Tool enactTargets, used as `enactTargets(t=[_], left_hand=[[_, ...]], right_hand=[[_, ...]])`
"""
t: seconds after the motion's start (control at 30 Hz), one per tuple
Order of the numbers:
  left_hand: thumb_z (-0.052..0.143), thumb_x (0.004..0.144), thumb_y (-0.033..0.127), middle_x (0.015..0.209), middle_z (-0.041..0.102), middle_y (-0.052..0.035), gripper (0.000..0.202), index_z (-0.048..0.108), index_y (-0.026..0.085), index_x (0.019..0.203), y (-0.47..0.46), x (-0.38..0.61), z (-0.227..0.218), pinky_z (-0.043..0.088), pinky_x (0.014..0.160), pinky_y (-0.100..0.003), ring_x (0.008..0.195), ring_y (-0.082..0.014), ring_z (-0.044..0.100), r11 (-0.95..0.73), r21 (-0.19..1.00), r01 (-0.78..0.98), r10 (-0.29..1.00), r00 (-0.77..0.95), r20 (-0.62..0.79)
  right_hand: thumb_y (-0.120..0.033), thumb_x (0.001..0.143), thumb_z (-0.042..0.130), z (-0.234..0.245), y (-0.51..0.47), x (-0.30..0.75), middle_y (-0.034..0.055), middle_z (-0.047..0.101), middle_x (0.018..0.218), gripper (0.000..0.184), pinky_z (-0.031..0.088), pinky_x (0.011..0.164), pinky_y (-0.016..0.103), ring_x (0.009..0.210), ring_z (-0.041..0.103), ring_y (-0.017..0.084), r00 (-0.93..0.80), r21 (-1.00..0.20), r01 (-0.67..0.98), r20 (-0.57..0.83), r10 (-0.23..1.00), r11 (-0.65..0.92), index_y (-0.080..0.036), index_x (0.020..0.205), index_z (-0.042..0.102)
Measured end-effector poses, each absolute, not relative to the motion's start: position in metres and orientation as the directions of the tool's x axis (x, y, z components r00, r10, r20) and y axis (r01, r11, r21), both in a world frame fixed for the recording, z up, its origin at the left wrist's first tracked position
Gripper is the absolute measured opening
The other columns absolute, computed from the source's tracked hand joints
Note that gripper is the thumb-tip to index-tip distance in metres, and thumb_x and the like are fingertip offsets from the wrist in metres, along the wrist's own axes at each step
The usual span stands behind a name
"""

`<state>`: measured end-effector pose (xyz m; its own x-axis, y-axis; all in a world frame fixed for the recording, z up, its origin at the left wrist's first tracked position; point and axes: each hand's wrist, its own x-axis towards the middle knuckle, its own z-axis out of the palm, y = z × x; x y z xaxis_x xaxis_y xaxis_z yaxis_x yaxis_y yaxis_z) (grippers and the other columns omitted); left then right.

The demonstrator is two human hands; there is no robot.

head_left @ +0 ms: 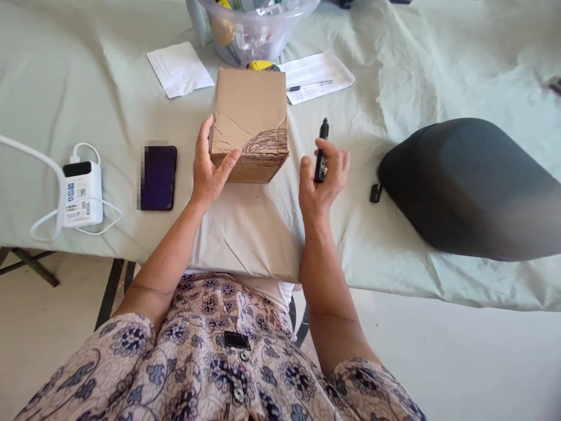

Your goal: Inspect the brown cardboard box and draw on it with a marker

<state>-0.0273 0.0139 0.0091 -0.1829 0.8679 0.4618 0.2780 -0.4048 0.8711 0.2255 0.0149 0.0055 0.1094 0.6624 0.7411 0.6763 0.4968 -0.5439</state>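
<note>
A brown cardboard box point(249, 105) stands on the cloth-covered table, black pen lines drawn around its near right corner. My left hand point(211, 166) grips the box's near left corner, the thumb on the near edge and the fingers along the left side. To the right of the box, my right hand point(326, 175) holds a black marker point(323, 149) with its tip pointing away from me, apart from the cardboard. A small black marker cap point(376, 193) lies on the cloth farther right.
Behind the box are a clear plastic basket point(263, 35) of odds and ends, a yellow tape measure point(262, 65), papers point(180, 69) and a pen point(311, 85). A phone point(158, 178) and a white power bank point(83, 196) with cable lie left. A large dark rounded object point(468, 187) sits right.
</note>
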Motion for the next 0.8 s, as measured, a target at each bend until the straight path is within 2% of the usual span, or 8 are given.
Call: enactTargets(t=[0.07, 0.13, 0.3, 0.33, 0.47, 0.6, 0.7, 0.8], left_hand=[[0.069, 0.086, 0.08, 0.173, 0.043, -0.0105, 0.091, 0.043, 0.029, 0.157, 0.008, -0.03, 0.016, 0.031, 0.136, -0.05, 0.165, -0.033, 0.035, -0.397, 0.863, 0.311, 0.856, -0.213, 0.471], [0.066, 0.089, 0.078, 0.169, 0.048, -0.0078, 0.082, 0.047, 0.031, 0.154, 0.0, -0.038, 0.026, 0.036, 0.132, -0.051, 0.162, -0.0324, 0.041, -0.381, 0.846, 0.373, 0.841, -0.24, 0.484], [0.06, 0.099, 0.062, 0.143, 0.068, -0.0116, 0.055, 0.061, 0.025, 0.139, -0.031, -0.077, 0.042, 0.048, 0.12, -0.048, 0.139, -0.0302, 0.064, -0.23, 0.762, 0.606, 0.806, -0.321, 0.498], [0.06, 0.1, 0.056, 0.138, 0.071, -0.0125, 0.049, 0.064, 0.023, 0.135, -0.038, -0.088, 0.043, 0.049, 0.118, -0.048, 0.134, -0.0302, 0.066, -0.169, 0.735, 0.657, 0.795, -0.35, 0.496], [0.063, 0.097, 0.039, 0.143, 0.068, -0.0174, 0.037, 0.066, 0.022, 0.13, -0.06, -0.127, 0.038, 0.038, 0.127, -0.06, 0.144, -0.0389, 0.057, 0.131, 0.64, 0.757, 0.761, -0.49, 0.424], [0.061, 0.094, 0.039, 0.137, 0.067, -0.0273, 0.03, 0.07, 0.016, 0.111, -0.07, -0.139, 0.036, 0.031, 0.124, -0.075, 0.145, -0.0507, 0.052, 0.388, 0.489, 0.782, 0.781, -0.56, 0.276], [0.055, 0.096, 0.038, 0.127, 0.07, -0.0282, 0.025, 0.067, 0.016, 0.093, -0.07, -0.136, 0.037, 0.032, 0.121, -0.076, 0.14, -0.0512, 0.056, 0.429, 0.443, 0.787, 0.81, -0.552, 0.198], [0.053, 0.095, 0.033, 0.124, 0.071, -0.0237, 0.018, 0.063, 0.019, 0.088, -0.067, -0.139, 0.036, 0.036, 0.121, -0.071, 0.138, -0.0469, 0.058, 0.434, 0.479, 0.763, 0.806, -0.567, 0.173]], right_hand=[[-0.05, 0.099, 0.055, -0.003, 0.022, 0.231, 0.0091, 0.068, 0.109, 0.041, 0.055, 0.103, 0.052, 0.107, 0.066, 0.026, 0.113, -0.584, 0.746, 0.586, 0.803, 0.321, -0.025, 0.13, 0.066], [-0.047, 0.096, 0.059, -0.011, 0.027, 0.234, 0.0111, 0.069, 0.112, 0.044, 0.052, 0.107, 0.054, 0.112, 0.065, 0.028, 0.128, -0.588, 0.789, 0.44, 0.889, 0.177, -0.023, 0.131, 0.067], [-0.036, 0.092, 0.061, -0.014, 0.028, 0.232, 0.0156, 0.069, 0.124, 0.046, 0.048, 0.111, 0.057, 0.121, 0.062, 0.033, 0.18, -0.538, 0.842, 0.207, 0.962, -0.042, -0.023, 0.136, 0.068], [-0.035, 0.091, 0.061, -0.012, 0.027, 0.231, 0.0159, 0.068, 0.126, 0.048, 0.047, 0.111, 0.058, 0.122, 0.061, 0.034, 0.184, -0.526, 0.848, 0.185, 0.965, -0.061, -0.023, 0.137, 0.068], [-0.034, 0.09, 0.061, -0.006, 0.024, 0.227, 0.016, 0.068, 0.13, 0.049, 0.043, 0.113, 0.059, 0.125, 0.059, 0.035, 0.181, -0.467, 0.879, 0.147, 0.972, -0.093, -0.025, 0.137, 0.069], [-0.038, 0.09, 0.064, -0.002, 0.02, 0.224, 0.0168, 0.067, 0.134, 0.048, 0.043, 0.113, 0.06, 0.126, 0.057, 0.036, 0.17, -0.415, 0.904, 0.129, 0.977, -0.103, -0.024, 0.136, 0.07], [-0.04, 0.091, 0.064, -0.001, 0.019, 0.223, 0.0162, 0.067, 0.134, 0.046, 0.045, 0.112, 0.059, 0.126, 0.057, 0.036, 0.168, -0.415, 0.904, 0.133, 0.977, -0.099, -0.025, 0.133, 0.072], [-0.042, 0.091, 0.064, -0.004, 0.019, 0.226, 0.0154, 0.067, 0.132, 0.047, 0.047, 0.109, 0.059, 0.124, 0.059, 0.035, 0.17, -0.434, 0.896, 0.152, 0.974, -0.089, -0.026, 0.134, 0.07]])
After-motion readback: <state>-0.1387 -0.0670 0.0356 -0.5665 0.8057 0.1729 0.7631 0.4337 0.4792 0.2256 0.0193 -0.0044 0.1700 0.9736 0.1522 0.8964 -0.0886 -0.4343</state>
